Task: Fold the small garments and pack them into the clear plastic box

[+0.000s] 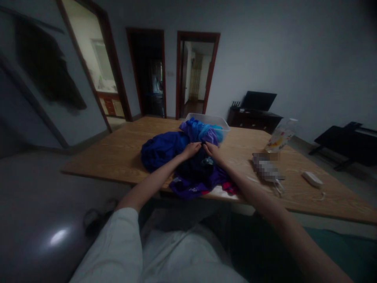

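My left hand (192, 149) and my right hand (211, 151) come together over a heap of clothes near the table's front edge. Both hands are closed, pinching a dark garment (196, 165) that hangs down between my forearms. To the left lies a bunched blue cloth (161, 149). Below my hands a purple garment (190, 188) with small white marks spreads to the table edge, with a bit of red cloth (230, 188) beside it. Just beyond my hands, a clear plastic bin (222, 125) holds blue and purple clothes (200, 129), some spilling over its near side.
On the right of the wooden table (118, 151) stand a clear bottle (281, 135) with a printed pattern, a blurred-out packet (266, 168) and a small white object (312, 179) with a cord. A low dark cabinet (253, 119) bearing a screen (259, 101) is against the wall.
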The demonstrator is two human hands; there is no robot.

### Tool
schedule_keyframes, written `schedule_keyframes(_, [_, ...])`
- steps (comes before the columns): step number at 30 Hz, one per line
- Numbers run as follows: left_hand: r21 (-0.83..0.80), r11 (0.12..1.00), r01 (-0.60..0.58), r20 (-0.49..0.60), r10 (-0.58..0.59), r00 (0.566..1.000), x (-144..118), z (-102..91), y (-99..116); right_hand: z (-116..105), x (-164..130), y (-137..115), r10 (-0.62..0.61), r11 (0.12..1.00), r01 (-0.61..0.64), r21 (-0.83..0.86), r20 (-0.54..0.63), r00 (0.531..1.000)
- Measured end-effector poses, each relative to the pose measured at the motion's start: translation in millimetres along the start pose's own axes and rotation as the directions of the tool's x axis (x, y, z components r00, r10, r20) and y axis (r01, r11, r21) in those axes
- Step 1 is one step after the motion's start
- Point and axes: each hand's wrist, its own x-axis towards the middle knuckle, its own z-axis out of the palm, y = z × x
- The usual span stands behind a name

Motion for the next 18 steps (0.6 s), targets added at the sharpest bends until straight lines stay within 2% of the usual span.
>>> schedule_keyframes(18, [0.030,0.999,-0.016,0.002,0.016,1.000,0.1,1.4,-2.1,-0.7,0.1,-0.3,0.013,1.000,-0.013,-0.006,0.006,1.000])
